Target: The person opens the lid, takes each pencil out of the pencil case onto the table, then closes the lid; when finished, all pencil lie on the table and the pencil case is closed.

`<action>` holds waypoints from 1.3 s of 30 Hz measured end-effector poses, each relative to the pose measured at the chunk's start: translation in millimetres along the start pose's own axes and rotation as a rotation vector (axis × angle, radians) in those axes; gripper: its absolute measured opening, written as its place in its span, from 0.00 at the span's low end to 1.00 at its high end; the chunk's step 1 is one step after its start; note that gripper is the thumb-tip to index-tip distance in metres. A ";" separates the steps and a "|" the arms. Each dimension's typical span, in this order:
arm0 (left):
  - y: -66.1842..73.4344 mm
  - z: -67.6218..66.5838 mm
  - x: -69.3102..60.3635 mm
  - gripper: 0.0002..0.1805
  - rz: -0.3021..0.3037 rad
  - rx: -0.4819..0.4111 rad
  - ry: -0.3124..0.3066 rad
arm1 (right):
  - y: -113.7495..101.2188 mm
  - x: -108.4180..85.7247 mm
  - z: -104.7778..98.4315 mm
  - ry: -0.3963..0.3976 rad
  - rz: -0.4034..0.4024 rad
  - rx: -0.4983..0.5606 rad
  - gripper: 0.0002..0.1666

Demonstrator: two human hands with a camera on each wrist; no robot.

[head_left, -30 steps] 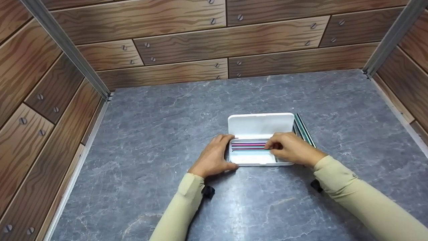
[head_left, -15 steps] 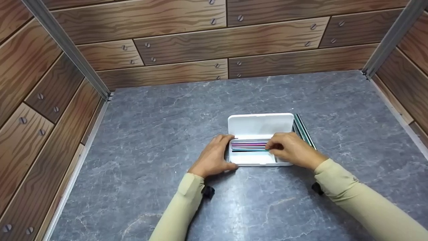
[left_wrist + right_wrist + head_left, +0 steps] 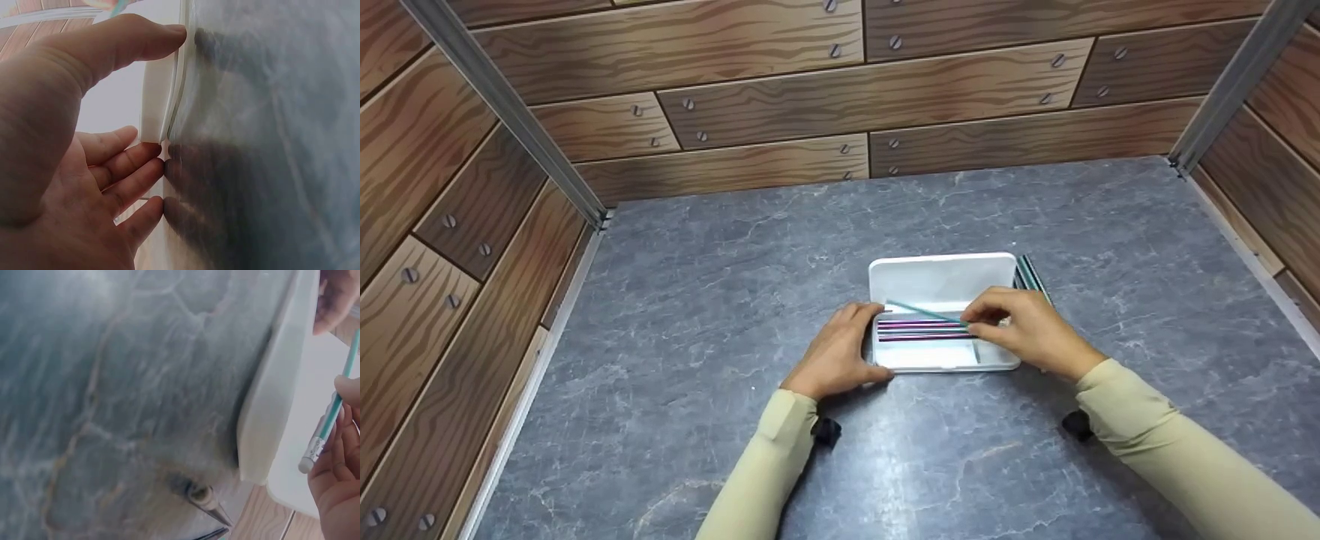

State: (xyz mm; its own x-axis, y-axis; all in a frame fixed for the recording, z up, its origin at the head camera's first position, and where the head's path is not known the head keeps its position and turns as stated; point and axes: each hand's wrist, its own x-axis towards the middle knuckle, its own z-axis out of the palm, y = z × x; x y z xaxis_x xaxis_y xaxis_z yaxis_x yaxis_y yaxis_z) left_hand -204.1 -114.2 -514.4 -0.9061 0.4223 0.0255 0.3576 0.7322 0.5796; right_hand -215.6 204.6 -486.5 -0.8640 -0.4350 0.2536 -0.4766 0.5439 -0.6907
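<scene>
A white pencil case (image 3: 930, 354) lies with its lid (image 3: 919, 279) raised at the back. Several purple, pinkish and dark shiny pencils (image 3: 922, 338) lie lengthwise in its tray. Around the case's left end spreads my left hand (image 3: 836, 351); the thumb rests at the front edge, the fingers reach toward the back corner. In the left wrist view the fingers look relaxed. Above the tray my right hand (image 3: 1027, 330) pinches a teal pencil (image 3: 922, 310) near its eraser end, with its other end slanting up to the left. The white eraser (image 3: 306, 464) shows in the right wrist view.
More green and dark pencils (image 3: 1027, 274) lie on the grey marbled table (image 3: 697, 300) to the right of the case, partly hidden by the right hand. Wood-patterned walls (image 3: 765, 112) and metal corner posts (image 3: 1230, 90) bound the table.
The right hand has lifted the teal pencil out of the tray and moved slightly right; its far end now points up toward the lid. The left hand has stayed at the case.
</scene>
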 end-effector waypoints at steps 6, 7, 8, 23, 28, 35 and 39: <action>-0.1 0.7 0.4 0.55 0.004 -0.004 0.004 | 3.1 -8.5 -15.2 0.144 0.049 0.078 0.08; -0.1 0.6 0.4 0.55 0.003 -0.005 0.004 | 3.8 -9.8 -18.2 0.172 0.063 0.080 0.08; -0.3 0.6 0.2 0.55 0.003 -0.005 0.004 | 4.5 -11.0 -21.4 0.199 0.079 0.083 0.09; -0.8 -0.4 -0.2 0.55 -0.010 -0.006 -0.006 | 42.9 -34.3 -60.8 0.457 0.383 -0.022 0.17; 0.9 -0.4 -0.7 0.54 -0.010 -0.005 -0.004 | 53.9 -41.6 -62.0 0.345 0.475 -0.137 0.17; 1.3 -1.0 -0.6 0.55 -0.013 -0.005 -0.006 | 60.8 -39.8 -62.8 0.254 0.545 -0.191 0.17; 1.6 -1.4 -1.2 0.55 -0.017 -0.009 -0.010 | 62.8 -38.5 -63.3 0.215 0.562 -0.188 0.18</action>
State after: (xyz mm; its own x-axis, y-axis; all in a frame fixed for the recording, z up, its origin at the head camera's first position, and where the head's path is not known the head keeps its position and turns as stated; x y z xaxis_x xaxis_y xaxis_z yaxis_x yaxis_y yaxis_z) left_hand -202.7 -114.3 -512.3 -0.9095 0.4156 0.0076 0.3404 0.7341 0.5876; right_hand -222.6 300.9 -496.8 -0.9948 0.0975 0.0301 0.0566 0.7728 -0.6321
